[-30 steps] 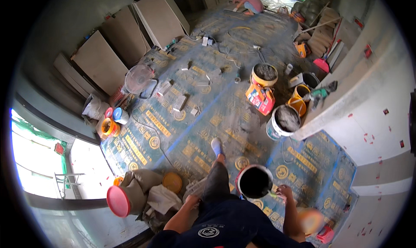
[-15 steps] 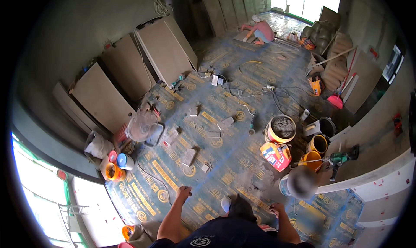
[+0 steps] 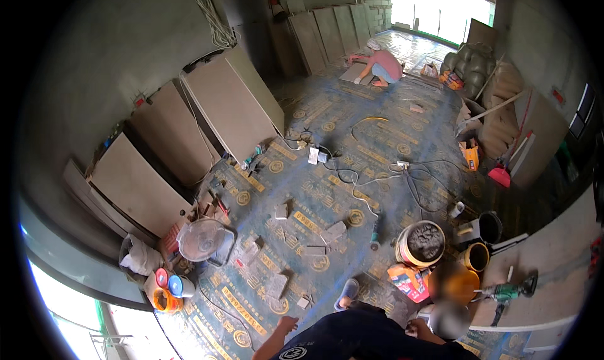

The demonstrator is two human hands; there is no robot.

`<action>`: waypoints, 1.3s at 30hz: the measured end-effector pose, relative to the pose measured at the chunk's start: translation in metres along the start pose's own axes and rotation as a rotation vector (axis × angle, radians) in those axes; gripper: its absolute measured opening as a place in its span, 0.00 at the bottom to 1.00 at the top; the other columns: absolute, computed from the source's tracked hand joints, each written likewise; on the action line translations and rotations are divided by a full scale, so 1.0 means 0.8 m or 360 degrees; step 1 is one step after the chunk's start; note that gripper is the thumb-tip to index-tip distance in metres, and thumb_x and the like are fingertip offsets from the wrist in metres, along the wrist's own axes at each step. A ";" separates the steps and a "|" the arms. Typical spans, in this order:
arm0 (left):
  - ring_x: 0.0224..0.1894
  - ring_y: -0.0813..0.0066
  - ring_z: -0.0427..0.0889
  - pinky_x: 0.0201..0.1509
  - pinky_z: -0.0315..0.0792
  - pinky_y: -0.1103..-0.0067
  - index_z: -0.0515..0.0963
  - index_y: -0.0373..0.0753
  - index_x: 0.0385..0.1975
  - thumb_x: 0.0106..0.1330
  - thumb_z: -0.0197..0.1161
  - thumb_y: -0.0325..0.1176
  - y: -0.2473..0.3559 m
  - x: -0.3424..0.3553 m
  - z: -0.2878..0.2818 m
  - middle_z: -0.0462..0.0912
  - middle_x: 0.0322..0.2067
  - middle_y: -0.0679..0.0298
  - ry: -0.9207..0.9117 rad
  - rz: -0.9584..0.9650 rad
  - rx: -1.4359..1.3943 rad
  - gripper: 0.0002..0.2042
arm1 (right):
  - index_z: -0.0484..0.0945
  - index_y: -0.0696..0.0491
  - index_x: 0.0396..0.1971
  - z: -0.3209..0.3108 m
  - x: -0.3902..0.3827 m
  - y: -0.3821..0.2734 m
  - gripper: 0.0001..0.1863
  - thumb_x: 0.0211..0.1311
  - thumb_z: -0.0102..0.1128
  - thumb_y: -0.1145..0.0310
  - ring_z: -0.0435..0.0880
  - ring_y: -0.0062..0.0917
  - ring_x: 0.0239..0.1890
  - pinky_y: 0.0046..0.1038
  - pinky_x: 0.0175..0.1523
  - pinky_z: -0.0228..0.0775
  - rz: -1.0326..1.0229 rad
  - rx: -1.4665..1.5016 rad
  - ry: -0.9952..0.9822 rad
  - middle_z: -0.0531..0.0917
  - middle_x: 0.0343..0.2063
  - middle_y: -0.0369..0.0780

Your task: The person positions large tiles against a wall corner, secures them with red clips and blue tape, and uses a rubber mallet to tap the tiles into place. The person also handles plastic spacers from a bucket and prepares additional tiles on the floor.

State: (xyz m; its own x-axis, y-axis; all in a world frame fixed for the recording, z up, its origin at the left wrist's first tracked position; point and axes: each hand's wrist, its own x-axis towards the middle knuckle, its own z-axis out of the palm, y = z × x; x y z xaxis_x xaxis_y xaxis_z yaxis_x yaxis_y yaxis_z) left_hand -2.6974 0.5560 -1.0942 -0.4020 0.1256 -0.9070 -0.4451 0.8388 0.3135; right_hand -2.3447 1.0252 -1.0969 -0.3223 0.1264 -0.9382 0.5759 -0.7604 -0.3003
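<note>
I stand over a patterned protective floor sheet [image 3: 302, 218], one shoe [image 3: 347, 293] showing ahead of my body. My left hand [image 3: 288, 324] hangs low to the left, its fingers loosely apart and nothing visible in it. Close by my right side is my right hand [image 3: 416, 327], fingers curled; any object inside is hidden. Nearest to it are a blurred round bucket [image 3: 448, 322] and a red-and-yellow bag [image 3: 408, 281]. Just beyond stands a pale bucket [image 3: 406, 250] filled with grey mortar [image 3: 426, 240]. A broken grey block [image 3: 277, 286] lies ahead of my left hand.
Large boards [image 3: 141, 184] lean along the left wall. Cables [image 3: 412, 177] trail across the middle. A green power tool [image 3: 509, 291] lies at the right near an orange bucket [image 3: 464, 284]. Farther off, a person [image 3: 385, 66] crouches over a board. Small buckets [image 3: 182, 287] stand left.
The view has moved forward and swung, so buckets and blocks sit closer to me. My left hand has loosened from a closed curl; my right hand has come nearer my body. A shoe has stepped ahead.
</note>
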 end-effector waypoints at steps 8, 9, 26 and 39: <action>0.20 0.72 0.79 0.21 0.68 0.78 0.79 0.34 0.28 0.61 0.56 0.42 0.166 0.078 -0.115 0.83 0.23 0.59 0.0201 0.0040 -0.0378 0.15 | 0.75 0.59 0.22 0.167 0.130 -0.420 0.07 0.54 0.55 0.71 0.74 0.27 0.16 0.29 0.21 0.66 -0.0820 -0.1323 0.0402 0.75 0.16 0.40; 0.19 0.72 0.79 0.20 0.68 0.79 0.78 0.33 0.29 0.61 0.55 0.41 0.195 0.102 -0.128 0.82 0.23 0.58 0.0219 0.0068 -0.0457 0.14 | 0.75 0.59 0.22 0.203 0.135 -0.461 0.08 0.54 0.56 0.71 0.74 0.27 0.16 0.28 0.22 0.66 -0.0896 -0.0997 0.0365 0.75 0.16 0.40; 0.20 0.68 0.80 0.21 0.72 0.77 0.78 0.29 0.32 0.62 0.58 0.38 0.703 0.290 -0.358 0.81 0.22 0.55 0.0209 0.0458 -0.0343 0.15 | 0.71 0.56 0.25 0.254 0.163 -0.679 0.02 0.54 0.52 0.75 0.72 0.30 0.14 0.29 0.16 0.62 -0.0334 -0.0749 0.0559 0.72 0.16 0.41; 0.20 0.66 0.80 0.20 0.70 0.71 0.80 0.37 0.33 0.63 0.55 0.43 0.958 0.466 -0.349 0.83 0.26 0.57 0.0030 0.0113 -0.0390 0.15 | 0.77 0.56 0.23 0.240 0.325 -0.902 0.07 0.57 0.51 0.73 0.72 0.32 0.15 0.31 0.20 0.63 0.0060 -0.0226 0.0543 0.73 0.15 0.42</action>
State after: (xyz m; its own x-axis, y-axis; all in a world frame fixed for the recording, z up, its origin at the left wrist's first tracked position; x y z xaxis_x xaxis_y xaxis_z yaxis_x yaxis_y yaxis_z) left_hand -3.4119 1.0974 -1.1132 -0.4533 0.1679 -0.8754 -0.5947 0.6746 0.4373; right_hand -2.9880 1.4842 -1.0910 -0.0439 0.3234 -0.9452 0.6886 -0.6757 -0.2631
